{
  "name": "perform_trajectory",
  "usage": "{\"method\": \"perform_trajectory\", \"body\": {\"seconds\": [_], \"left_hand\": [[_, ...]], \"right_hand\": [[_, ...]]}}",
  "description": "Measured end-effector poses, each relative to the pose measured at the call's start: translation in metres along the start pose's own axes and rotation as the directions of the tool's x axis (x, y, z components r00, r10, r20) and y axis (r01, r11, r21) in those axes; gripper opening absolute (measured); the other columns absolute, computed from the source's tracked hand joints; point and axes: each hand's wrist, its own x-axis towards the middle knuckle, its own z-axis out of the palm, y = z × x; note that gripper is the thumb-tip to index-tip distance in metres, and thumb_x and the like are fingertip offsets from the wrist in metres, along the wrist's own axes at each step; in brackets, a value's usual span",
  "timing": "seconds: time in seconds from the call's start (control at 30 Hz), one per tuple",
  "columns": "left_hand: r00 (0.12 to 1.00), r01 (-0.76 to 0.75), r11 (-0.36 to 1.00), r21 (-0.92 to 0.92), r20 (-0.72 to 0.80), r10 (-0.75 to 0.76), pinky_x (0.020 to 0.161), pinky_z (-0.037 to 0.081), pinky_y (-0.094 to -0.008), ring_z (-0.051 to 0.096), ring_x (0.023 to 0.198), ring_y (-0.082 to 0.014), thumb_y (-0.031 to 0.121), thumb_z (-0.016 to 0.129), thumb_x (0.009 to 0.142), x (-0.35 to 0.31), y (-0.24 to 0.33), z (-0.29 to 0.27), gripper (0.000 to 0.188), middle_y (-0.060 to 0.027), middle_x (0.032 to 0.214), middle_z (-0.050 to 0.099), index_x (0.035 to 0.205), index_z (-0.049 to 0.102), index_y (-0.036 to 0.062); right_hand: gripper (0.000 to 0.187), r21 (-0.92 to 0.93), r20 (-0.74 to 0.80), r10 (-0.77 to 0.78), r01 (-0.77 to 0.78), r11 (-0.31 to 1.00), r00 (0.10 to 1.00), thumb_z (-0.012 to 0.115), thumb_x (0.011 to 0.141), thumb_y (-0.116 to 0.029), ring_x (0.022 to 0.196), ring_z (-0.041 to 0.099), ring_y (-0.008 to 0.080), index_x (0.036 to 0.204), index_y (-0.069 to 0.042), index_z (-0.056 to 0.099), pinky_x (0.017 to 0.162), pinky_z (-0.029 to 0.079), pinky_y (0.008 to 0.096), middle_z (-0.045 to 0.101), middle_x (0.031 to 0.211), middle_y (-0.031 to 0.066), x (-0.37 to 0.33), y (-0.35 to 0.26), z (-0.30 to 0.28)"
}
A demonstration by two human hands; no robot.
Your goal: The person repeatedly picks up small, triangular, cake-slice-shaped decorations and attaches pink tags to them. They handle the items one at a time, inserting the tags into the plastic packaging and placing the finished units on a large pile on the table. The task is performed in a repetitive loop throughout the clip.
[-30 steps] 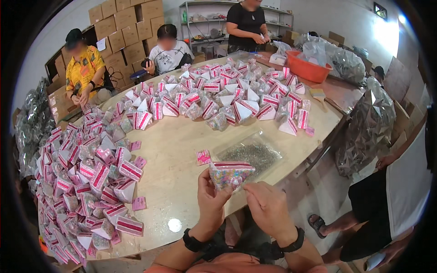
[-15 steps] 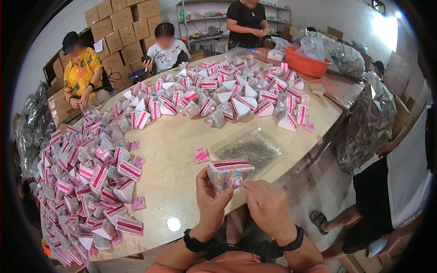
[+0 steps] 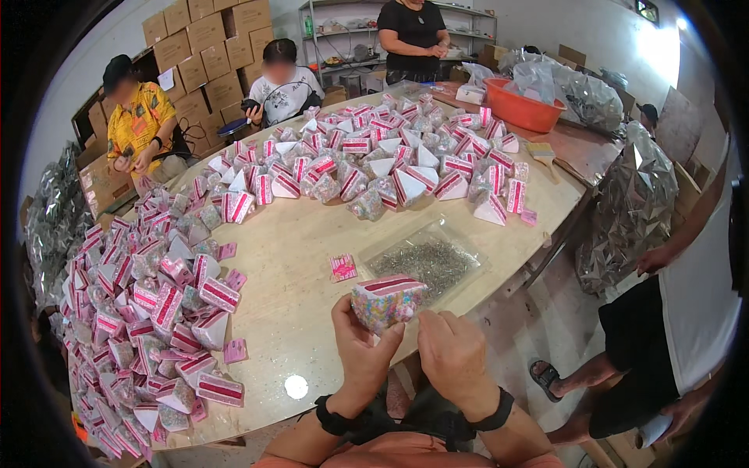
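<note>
My left hand point(image 3: 363, 347) grips a toy cake slice point(image 3: 388, 304) with a white top, a dark pink band and multicoloured sprinkles on its side. Close to the slice's right end, my right hand point(image 3: 455, 359) has its fingers pinched together; anything between them is too small to make out. Just beyond the slice lies a clear plastic tray point(image 3: 374, 257) of small shiny metal pieces point(image 3: 425, 257). A pink printed card point(image 3: 343, 267) rests on the table left of the tray.
Piles of similar cake slices point(image 3: 179, 312) cover the table's left side and far half. A brush point(image 3: 541, 152) and an orange basin point(image 3: 523, 105) are at the far right. Three people are around the table's far side; another person point(image 3: 663, 327) stands at right beside silvery bags point(image 3: 632, 203).
The cake slice has shifted slightly left and down and tilted in my left hand. My right hand has drawn slightly toward me. The person at right has moved an arm.
</note>
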Motion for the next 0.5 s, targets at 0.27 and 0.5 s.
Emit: {"method": "perform_trajectory", "body": {"seconds": [0.27, 0.5], "left_hand": [[0.999, -0.030, 0.995, 0.096, -0.015, 0.032, 0.096, 0.038, -0.0322, 0.045, 0.112, -0.0174, 0.000, 0.071, 0.072, 0.0003, -0.0030, -0.0018, 0.070, -0.0108, 0.121, 0.041, 0.128, 0.029, 0.0012], [0.992, 0.129, 0.955, -0.265, 0.025, -0.127, 0.096, 0.041, -0.0331, 0.049, 0.111, -0.0189, 0.005, 0.071, 0.076, 0.0021, 0.0017, -0.0003, 0.062, -0.0101, 0.119, 0.047, 0.126, 0.034, 0.0008]], "right_hand": [[0.008, -0.016, -0.021, -0.030, 0.030, 0.999, 0.999, 0.059, 0.073, -0.003, 0.058, 0.051, 0.0254, 0.079, -0.005, 0.053, 0.053, 0.040, 0.0374, 0.047, 0.066, 0.0078, -0.0004, -0.0006, 0.0060], [0.014, 0.131, 0.016, 0.044, -0.046, 0.990, 0.999, 0.060, 0.077, 0.002, 0.065, 0.058, 0.0337, 0.091, 0.001, 0.061, 0.056, 0.046, 0.0412, 0.060, 0.075, 0.0163, 0.0008, -0.0039, 0.0026]]}}
